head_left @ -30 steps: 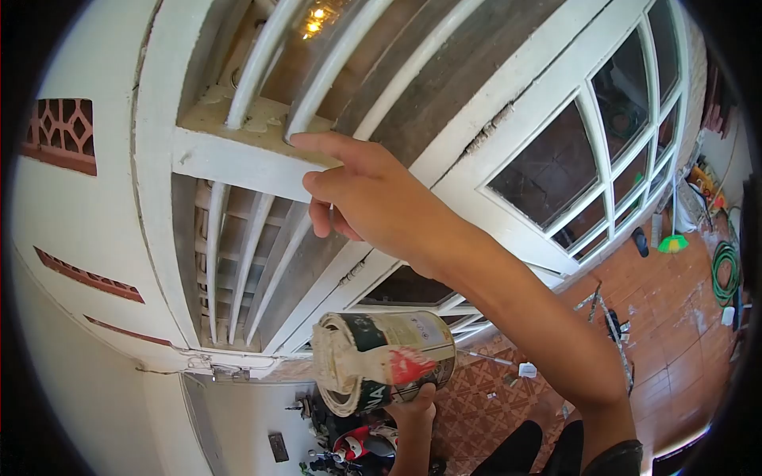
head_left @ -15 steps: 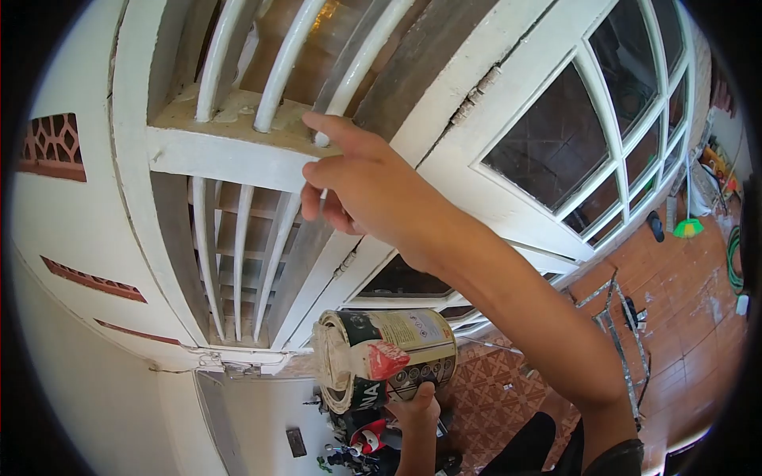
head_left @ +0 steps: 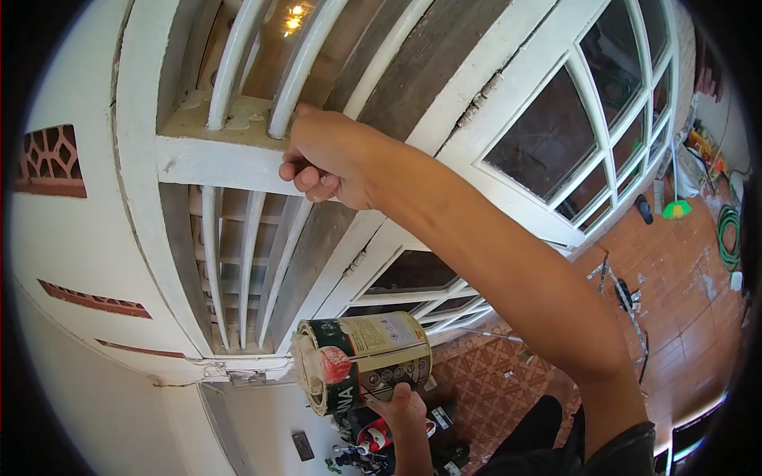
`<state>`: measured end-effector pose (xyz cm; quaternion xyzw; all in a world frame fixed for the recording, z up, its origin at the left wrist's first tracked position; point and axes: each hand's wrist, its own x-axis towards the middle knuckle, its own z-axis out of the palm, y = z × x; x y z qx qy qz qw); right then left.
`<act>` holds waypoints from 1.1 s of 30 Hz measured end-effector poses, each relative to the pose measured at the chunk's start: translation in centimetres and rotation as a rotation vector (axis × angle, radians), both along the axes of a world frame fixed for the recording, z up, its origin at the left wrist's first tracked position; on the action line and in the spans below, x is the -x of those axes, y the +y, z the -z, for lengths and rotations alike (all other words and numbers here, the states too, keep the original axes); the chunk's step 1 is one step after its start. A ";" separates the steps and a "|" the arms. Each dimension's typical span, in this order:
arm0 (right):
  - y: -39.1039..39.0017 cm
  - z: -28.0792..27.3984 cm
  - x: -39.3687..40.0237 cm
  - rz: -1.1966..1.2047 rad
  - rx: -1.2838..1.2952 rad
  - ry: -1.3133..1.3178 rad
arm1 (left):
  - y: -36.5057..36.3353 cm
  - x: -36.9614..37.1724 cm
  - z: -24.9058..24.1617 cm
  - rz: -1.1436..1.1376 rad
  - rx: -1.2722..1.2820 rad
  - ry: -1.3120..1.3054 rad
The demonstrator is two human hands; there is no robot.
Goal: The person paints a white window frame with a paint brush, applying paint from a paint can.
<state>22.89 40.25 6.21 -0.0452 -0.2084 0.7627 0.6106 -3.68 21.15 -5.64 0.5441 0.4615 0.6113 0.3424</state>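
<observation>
My left hand grips a paint can by its side, thumb against the label. The can's paint-crusted end points left in view, and a red and white patch shows near it. My right hand is at a white ledge, beside the foot of a white bar. Its lower fingers are curled; the index fingertip and thumb are mostly hidden, so I cannot make out whether anything is pinched there. Another white bar stands to the left of it.
A white door with glass panes is on the right, hinged to the frame. On the tiled floor lie a green hose, a green broom head and a metal frame. Vent openings pierce the left wall.
My right hand has turned and its fingers have curled in, where the index finger was stretched out before. The paint can has shifted a little left in view with my left hand.
</observation>
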 end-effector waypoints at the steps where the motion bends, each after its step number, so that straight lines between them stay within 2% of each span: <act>1: 0.1 0.1 -0.1 -0.011 -0.017 0.022 | 0.1 0.3 0.2 0.007 -0.020 0.004; 5: -0.3 0.4 -0.1 -0.002 -0.084 0.050 | 0.0 0.7 0.0 0.026 0.028 0.005; 8: -1.1 0.2 0.0 0.031 -0.014 0.037 | 0.1 1.0 0.3 0.034 0.012 0.003; 20: -4.0 2.2 0.8 0.190 -0.033 0.055 | -0.2 0.2 0.1 0.064 0.066 -0.024; 26: -1.1 1.2 0.9 0.016 -0.062 0.144 | 0.0 0.4 -0.3 0.072 0.044 0.029; 33: -2.4 1.4 2.0 0.054 -0.097 0.163 | 0.2 0.9 -0.3 0.031 0.001 -0.025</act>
